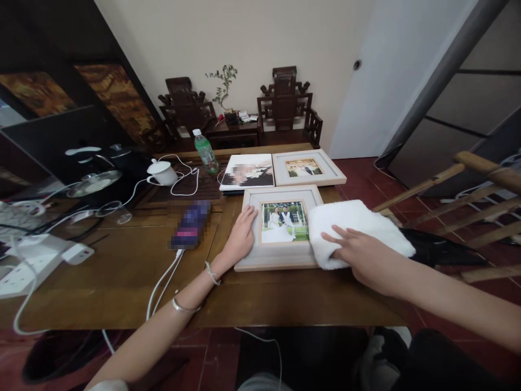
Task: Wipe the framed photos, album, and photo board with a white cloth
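Observation:
A picture frame with a pale wide border and a photo of a couple lies flat on the wooden table. My left hand holds its left edge, fingers laid along the border. Bunched over the frame's right side is a white towel, which also hangs past the table's right edge. My right hand grips the towel from above, its fingers partly spread and pressed into the cloth. The frame's right border is hidden beneath the towel.
Behind lie a second picture frame and a photo panel. A green-labelled bottle, a lidded white cup and a charging phone stand or lie leftward, near a power strip and cables. A wooden chair is at right.

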A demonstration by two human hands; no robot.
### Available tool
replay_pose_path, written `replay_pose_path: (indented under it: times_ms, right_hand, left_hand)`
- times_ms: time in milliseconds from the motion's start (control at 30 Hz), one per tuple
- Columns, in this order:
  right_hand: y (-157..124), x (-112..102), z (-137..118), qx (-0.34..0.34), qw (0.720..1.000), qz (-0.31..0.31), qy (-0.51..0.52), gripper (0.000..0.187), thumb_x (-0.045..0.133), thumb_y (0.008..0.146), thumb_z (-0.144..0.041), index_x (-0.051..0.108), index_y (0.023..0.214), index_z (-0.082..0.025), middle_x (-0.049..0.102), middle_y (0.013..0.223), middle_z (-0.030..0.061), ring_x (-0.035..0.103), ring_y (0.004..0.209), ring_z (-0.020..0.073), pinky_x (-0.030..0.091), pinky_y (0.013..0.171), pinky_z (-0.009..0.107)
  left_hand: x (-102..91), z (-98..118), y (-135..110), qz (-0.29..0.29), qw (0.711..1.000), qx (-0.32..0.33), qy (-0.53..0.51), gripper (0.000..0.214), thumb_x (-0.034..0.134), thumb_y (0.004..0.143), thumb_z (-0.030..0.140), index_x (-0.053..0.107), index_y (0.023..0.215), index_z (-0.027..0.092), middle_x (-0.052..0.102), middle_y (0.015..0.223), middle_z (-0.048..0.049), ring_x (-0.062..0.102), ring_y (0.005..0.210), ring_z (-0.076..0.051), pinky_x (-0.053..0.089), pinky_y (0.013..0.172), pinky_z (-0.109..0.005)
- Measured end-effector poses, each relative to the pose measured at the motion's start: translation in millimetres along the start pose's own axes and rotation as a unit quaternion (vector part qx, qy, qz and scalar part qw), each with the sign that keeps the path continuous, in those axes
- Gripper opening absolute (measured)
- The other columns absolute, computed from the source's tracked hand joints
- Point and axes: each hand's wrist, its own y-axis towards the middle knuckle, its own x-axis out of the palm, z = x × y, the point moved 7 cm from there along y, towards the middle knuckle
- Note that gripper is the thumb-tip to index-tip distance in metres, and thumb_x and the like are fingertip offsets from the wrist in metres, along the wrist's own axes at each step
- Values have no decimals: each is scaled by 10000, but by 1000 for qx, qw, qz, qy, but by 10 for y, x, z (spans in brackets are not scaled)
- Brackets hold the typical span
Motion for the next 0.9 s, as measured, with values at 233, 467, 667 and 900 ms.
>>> replay_pose_path:
  times_ms: [233, 467, 667, 900]
  right_hand:
    - [284, -41, -389, -11, 1000, -7, 23, 400, 515, 683, -66, 683, 1039, -139, 448, 1377, 139, 344, 1283, 373, 365, 997, 490]
    - [840, -161, -1075, -126, 989, 54, 47, 312, 508, 773, -164, 682, 1031, -135, 438, 1379, 156, 357, 1264, 389, 346, 988, 505]
    - [1080, -156, -1147, -107, 988, 108, 8, 287, 515, 798, -179, 690, 1021, -142, 400, 1394, 199, 341, 1268, 417, 334, 959, 580]
    - [1695, -181, -525, -32, 993, 101, -55, 342, 464, 836, -123, 658, 1115, -164, 390, 1428, 100, 292, 1305, 383, 289, 1010, 542]
  left_hand:
    - [-7, 6, 34, 5, 1000, -25, -1, 442, 324, 875, 181, 489, 1280, 121, 448, 1391, -121, 307, 1350, -230, 237, 1128, -465]
    - [-41, -54, 60, 0, 988, -118, -102, 486, 221, 953, 375, 469, 1295, 136, 428, 1412, -99, 296, 1357, -202, 211, 1136, -435]
    - [-36, -98, 60, 16, 977, -138, -163, 540, 187, 955, 422, 406, 1347, 120, 342, 1465, -104, 256, 1374, -187, 165, 1146, -396]
    - [-34, -30, 50, 26, 983, -110, -143, 548, 253, 947, 449, 323, 1396, 142, 266, 1499, -107, 217, 1387, -195, 146, 1147, -397]
